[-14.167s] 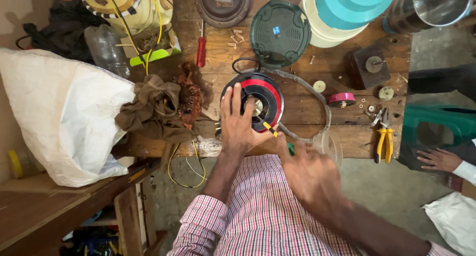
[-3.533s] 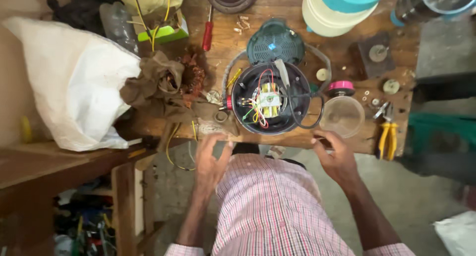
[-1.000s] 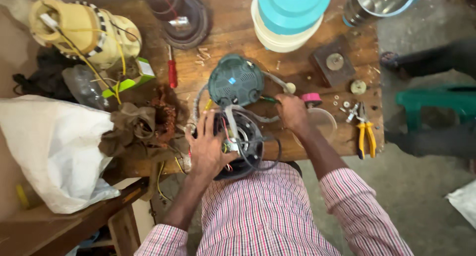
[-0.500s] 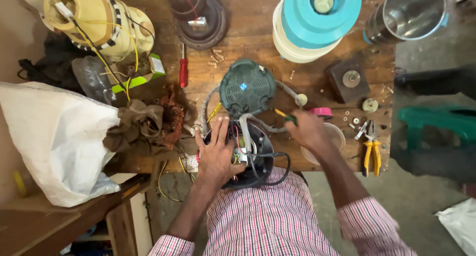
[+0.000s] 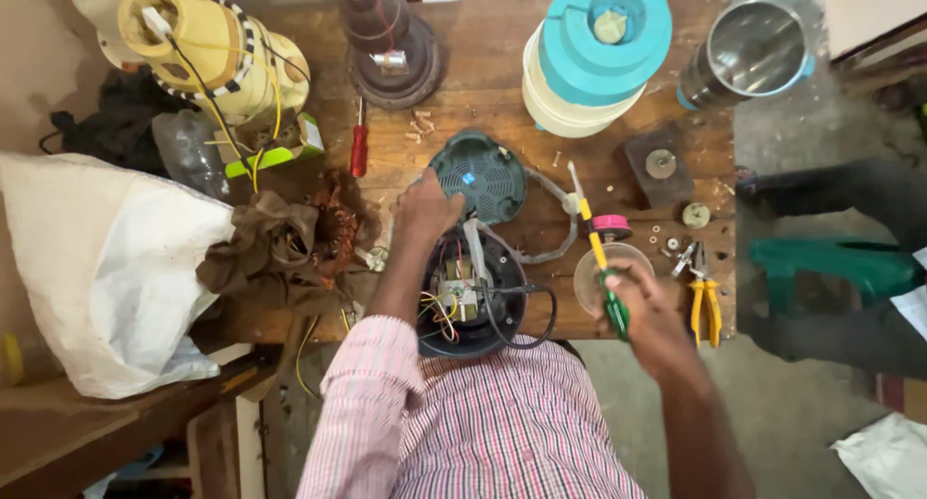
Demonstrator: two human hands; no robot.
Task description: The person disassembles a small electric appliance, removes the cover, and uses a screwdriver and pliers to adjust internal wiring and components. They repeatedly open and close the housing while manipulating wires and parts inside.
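Open black round appliance base (image 5: 473, 296), wiring exposed, at bench edge; yellow-shafted green-handled screwdriver (image 5: 599, 257) tilted beside it

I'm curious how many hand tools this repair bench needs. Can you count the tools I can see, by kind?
Screwdrivers: 2, the green-and-yellow screwdriver in the right hand and the red-handled screwdriver lying on the workbench.
Pliers: 1, the yellow-handled pliers at the bench's right edge.
Total: 3 tools.
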